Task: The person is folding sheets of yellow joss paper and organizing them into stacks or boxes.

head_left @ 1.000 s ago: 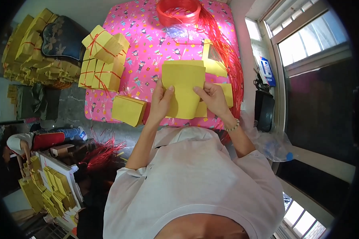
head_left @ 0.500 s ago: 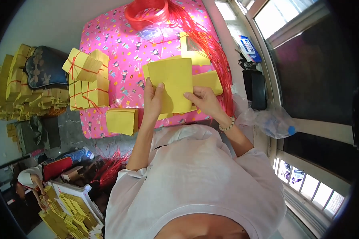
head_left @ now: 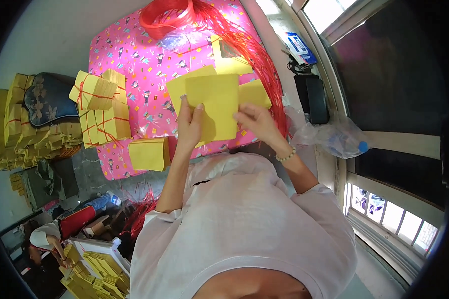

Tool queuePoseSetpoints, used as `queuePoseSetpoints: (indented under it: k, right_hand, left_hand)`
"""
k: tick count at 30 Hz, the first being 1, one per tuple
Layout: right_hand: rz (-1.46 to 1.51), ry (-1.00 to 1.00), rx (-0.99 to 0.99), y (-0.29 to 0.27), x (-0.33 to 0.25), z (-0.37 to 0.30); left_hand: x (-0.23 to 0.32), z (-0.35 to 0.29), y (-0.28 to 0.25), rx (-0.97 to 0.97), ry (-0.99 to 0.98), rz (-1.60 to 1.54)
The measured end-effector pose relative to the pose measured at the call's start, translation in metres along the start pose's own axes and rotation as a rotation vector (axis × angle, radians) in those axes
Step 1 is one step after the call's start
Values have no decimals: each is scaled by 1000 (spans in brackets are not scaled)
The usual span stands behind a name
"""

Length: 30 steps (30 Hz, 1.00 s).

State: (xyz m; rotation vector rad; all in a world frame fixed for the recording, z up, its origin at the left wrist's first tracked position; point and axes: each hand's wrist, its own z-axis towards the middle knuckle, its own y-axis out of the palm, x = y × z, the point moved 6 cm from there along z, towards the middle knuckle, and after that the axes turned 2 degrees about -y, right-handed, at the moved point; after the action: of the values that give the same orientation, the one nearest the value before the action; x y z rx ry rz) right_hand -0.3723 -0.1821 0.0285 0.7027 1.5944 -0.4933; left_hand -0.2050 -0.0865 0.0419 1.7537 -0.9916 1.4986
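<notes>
Tied bundles [head_left: 102, 109]: yellow, red-strapped, along the bench's [head_left: 139, 65] left edge.
Low stack [head_left: 148, 155]: yellow, at the near left corner.
Left hand [head_left: 189, 122]: thumb in front, fingers behind, holding the yellow paper.
Yellow paper [head_left: 214, 109]: plain, oblong, above the bench's near edge; long axis runs toward the far edge; a rear sheet [head_left: 181, 85] slants left.
Right hand [head_left: 257, 122]: at the paper's right edge, fingers narrow; cannot tell whether they grip.
Red strands [head_left: 263, 65]: down the right edge.

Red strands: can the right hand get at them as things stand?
Likely yes: the right hand looks open beside the yellow sheet, and the red strands run close on its right, nothing visibly between.
</notes>
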Motion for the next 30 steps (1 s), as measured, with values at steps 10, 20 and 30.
queuePoseSetpoints:
  k: [10,20,30]
  right_hand:
    - [-21,54,7,-29,-38,14]
    - [118,-1,474,-128,36,20]
    - [22,178,651,-141,157,27]
  left_hand:
    - [-12,3,12,-225,38,77]
    - [63,44,14,-27,425,545]
    - [22,55,66,-329,413,620]
